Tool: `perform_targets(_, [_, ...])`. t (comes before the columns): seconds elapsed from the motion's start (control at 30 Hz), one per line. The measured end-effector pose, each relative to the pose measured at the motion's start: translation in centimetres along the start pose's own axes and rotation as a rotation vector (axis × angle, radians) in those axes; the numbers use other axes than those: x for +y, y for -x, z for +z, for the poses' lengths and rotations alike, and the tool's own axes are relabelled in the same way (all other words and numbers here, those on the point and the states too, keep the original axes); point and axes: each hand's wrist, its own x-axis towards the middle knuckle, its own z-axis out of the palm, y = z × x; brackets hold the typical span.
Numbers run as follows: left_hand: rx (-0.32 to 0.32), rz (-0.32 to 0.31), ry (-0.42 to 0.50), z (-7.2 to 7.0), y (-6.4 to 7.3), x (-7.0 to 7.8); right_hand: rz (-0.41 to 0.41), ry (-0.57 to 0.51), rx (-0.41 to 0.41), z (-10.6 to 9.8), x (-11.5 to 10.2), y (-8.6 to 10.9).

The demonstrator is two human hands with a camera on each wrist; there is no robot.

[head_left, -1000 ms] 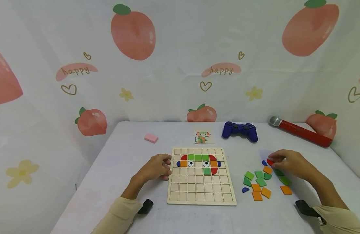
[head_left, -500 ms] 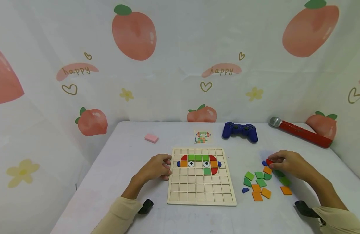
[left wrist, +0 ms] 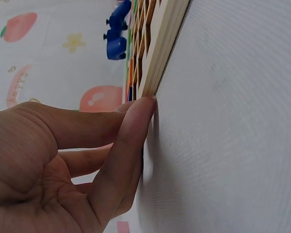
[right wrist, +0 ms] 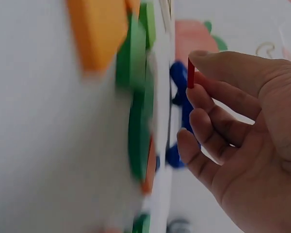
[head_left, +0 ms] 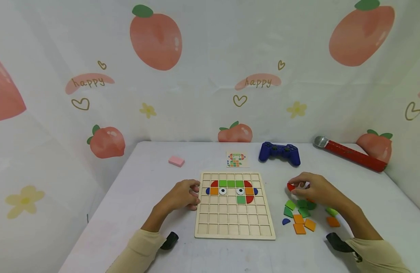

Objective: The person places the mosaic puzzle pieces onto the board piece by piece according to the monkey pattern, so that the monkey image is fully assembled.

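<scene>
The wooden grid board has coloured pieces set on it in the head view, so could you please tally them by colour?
Green pieces: 4
Red pieces: 3
Orange pieces: 2
Blue pieces: 2
White eye pieces: 2
Total on the grid board: 13

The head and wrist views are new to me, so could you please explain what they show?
There is no machine, only a person's left hand and right hand. The wide picture comes from a camera on the head, looking forward and down. The two close pictures come from wrist cameras, so the table looks tipped sideways. The left hand touches a grid board partly filled with coloured pieces; the right pinches a red piece near loose pieces. Farther back lie a card, pink block, blue controller and red microphone.
</scene>
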Motion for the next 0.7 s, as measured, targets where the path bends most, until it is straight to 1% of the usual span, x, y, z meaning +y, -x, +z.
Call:
perform_targets(0.1, [0.001,0.001,-0.003,-0.1,0.0,0.0,-0.028,-0.008,-0.014,0.7,-1.6,-0.8])
perform_targets(0.27, [-0.004,-0.001,0.002,-0.1,0.0,0.0,-0.103,-0.033,-0.048,2.1,-3.9,-2.2])
perform_targets(0.37, [-0.006,-0.002,0.005,-0.1,0.0,0.0,-0.181,-0.044,-0.064,3.1,-4.9,-3.3])
perform_targets(0.5, [-0.012,0.001,0.0,-0.2,0.1,0.1,-0.262,-0.063,-0.092,4.5,-6.2,-4.6])
perform_targets(0.7, [-0.008,0.002,0.008,-0.1,0.1,0.1,-0.296,-0.078,-0.148,6.1,-8.7,-5.9])
